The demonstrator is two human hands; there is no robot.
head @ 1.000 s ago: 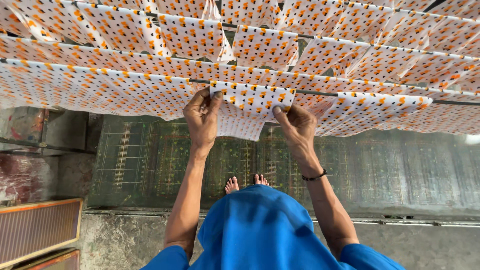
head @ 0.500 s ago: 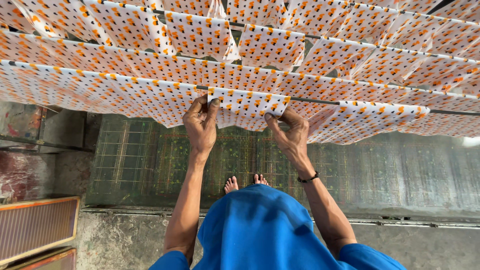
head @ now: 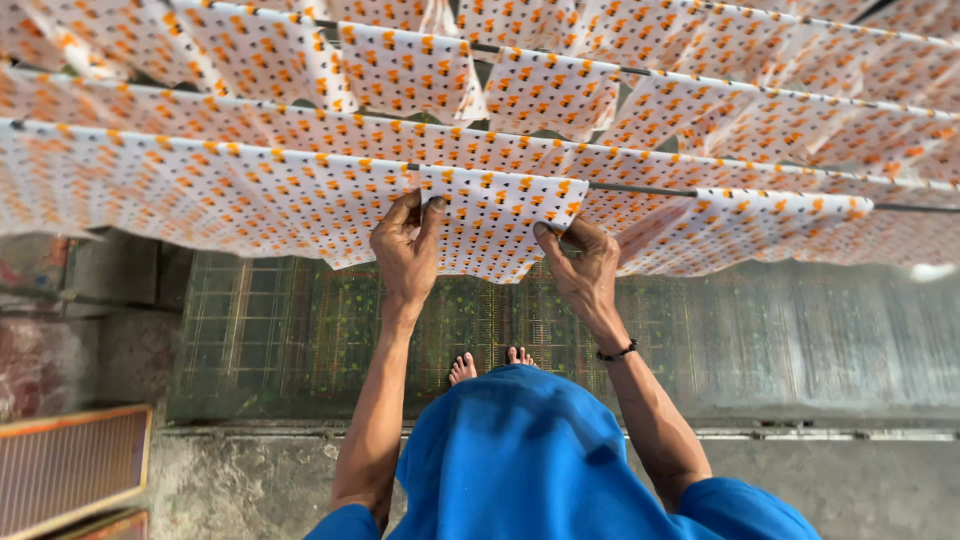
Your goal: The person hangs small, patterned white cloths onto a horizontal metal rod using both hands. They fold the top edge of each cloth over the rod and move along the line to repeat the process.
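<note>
Since a second ago the cloth (head: 495, 225) has come down a little and both hands have slid along its upper edge, so it now lies flatter over the wire (head: 640, 188) among the other hung pieces. The left hand (head: 405, 255) pinches the edge, thumb and fingers (head: 432, 212) clenched on it, and the right hand (head: 585, 265) grasps the same edge near the wire. The cloth is thin, limp and white, printed with small orange and dark motifs; below lie a green mesh screen (head: 330, 330) and a rough concrete floor (head: 250, 480).
</note>
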